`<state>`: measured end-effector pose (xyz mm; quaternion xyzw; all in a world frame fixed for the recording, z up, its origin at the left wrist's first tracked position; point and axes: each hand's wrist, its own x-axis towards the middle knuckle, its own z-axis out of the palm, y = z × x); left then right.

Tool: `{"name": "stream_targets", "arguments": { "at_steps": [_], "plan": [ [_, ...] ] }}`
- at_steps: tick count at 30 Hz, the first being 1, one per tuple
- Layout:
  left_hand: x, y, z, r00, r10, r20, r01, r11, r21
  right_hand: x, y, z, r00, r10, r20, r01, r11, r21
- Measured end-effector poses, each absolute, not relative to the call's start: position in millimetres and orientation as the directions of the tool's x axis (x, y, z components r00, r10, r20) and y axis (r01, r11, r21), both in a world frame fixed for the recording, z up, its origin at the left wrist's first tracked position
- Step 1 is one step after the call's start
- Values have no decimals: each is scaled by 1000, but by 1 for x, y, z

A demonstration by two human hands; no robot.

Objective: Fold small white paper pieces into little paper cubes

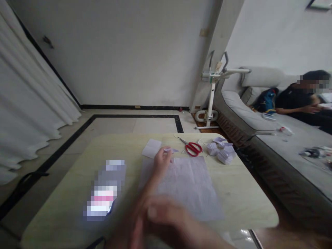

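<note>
My left hand [162, 158] reaches out over the table with its fingers closed on a small piece of folded paper [171, 150]. My right hand [166, 212] is close to the camera and smeared by motion. It lies across or against my left forearm; whether its fingers grip there I cannot tell. Under the left hand a large sheet of paper [189, 186] lies flat, with a smaller creased sheet [151, 148] at its far left corner. Scissors with red handles [193, 148] rest just beyond the large sheet. Several folded paper pieces [224, 152] sit in a cluster to their right.
On the left of the pale table [246, 200] lies a lit phone [106, 190], its screen blurred out. Small paper scraps are scattered around the scissors. A grey sofa [287, 152] stands to the right, where a person [293, 100] in dark clothes sits. White exercise equipment [211, 100] stands behind the table.
</note>
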<state>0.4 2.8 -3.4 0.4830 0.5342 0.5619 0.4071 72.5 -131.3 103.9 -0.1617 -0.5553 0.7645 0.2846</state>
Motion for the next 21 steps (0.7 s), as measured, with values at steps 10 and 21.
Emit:
{"name": "stream_targets", "arguments": {
  "at_steps": [10,21],
  "plan": [
    [1,4,2,-212,975,67,-75,-84,994,137,-5,50,-48,941,335,218,337,-916],
    [4,-1,4,-146,981,127,68,-118,991,136,15,7,-93,961,262,195,275,-941]
  ]
}}
